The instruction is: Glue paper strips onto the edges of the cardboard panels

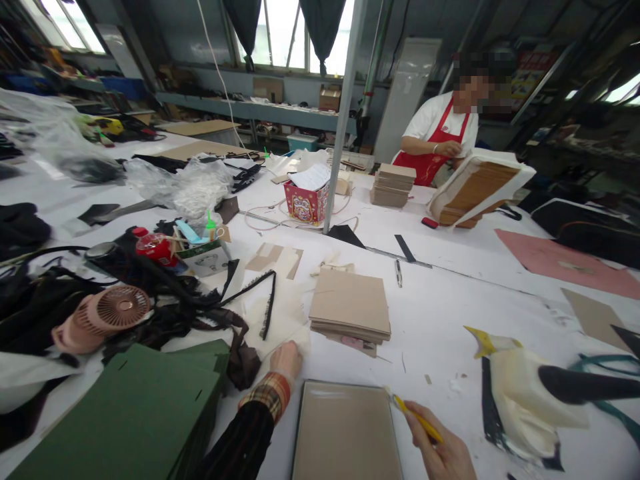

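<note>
My left hand reaches out from a plaid cuff and rests with fingers curled on a cream sheet of paper, just left of a stack of tan cardboard squares. My right hand is closed around a yellow brush or pen, whose tip touches the top right corner of a grey-brown board lying in front of me. Whether the left hand grips the paper is unclear.
Green cardboard sheets lie at the near left beside a pink handheld fan and black fabric scraps. A glue pot with a yellow nozzle sits at right. Across the table a person in a red apron handles a stack of boards.
</note>
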Demonstrator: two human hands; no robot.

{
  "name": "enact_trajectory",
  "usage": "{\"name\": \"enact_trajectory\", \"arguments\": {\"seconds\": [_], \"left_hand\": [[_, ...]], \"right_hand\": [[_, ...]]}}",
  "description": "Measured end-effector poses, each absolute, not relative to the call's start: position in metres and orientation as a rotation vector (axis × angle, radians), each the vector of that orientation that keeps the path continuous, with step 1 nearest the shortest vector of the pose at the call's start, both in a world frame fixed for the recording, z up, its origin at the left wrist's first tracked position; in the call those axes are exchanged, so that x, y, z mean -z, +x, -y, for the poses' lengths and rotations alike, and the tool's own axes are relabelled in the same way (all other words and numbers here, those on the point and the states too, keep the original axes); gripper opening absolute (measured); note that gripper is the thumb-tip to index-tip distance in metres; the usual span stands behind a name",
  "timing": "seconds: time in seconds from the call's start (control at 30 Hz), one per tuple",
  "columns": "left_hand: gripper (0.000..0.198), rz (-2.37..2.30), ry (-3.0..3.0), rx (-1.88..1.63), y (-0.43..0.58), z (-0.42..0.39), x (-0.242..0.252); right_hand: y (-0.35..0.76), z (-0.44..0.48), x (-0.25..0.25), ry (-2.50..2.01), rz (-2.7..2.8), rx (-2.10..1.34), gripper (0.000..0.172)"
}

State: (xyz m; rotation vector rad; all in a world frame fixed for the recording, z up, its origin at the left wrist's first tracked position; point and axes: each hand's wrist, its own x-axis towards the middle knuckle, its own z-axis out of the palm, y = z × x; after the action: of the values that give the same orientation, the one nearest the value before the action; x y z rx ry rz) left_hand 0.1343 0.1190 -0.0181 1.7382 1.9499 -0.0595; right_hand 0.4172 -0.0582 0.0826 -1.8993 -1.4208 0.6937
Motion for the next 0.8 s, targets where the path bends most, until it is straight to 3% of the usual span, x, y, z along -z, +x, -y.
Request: {"name": "enact_trajectory", "arguments": {"seconds": [0.53,0.8], "left_hand": [[0.027,-1.708,1.697,-0.403,0.089,-0.114,0.034],[0.015,-1.533,1.942,-0.718,0.096,-0.074,-0.016]], "right_hand": [[0.370,0.064,-0.076,-1.706,1.129,-0.876,0.043],[0.304,0.032,-0.078,-1.651,1.354,-0.771,0.031]]}}
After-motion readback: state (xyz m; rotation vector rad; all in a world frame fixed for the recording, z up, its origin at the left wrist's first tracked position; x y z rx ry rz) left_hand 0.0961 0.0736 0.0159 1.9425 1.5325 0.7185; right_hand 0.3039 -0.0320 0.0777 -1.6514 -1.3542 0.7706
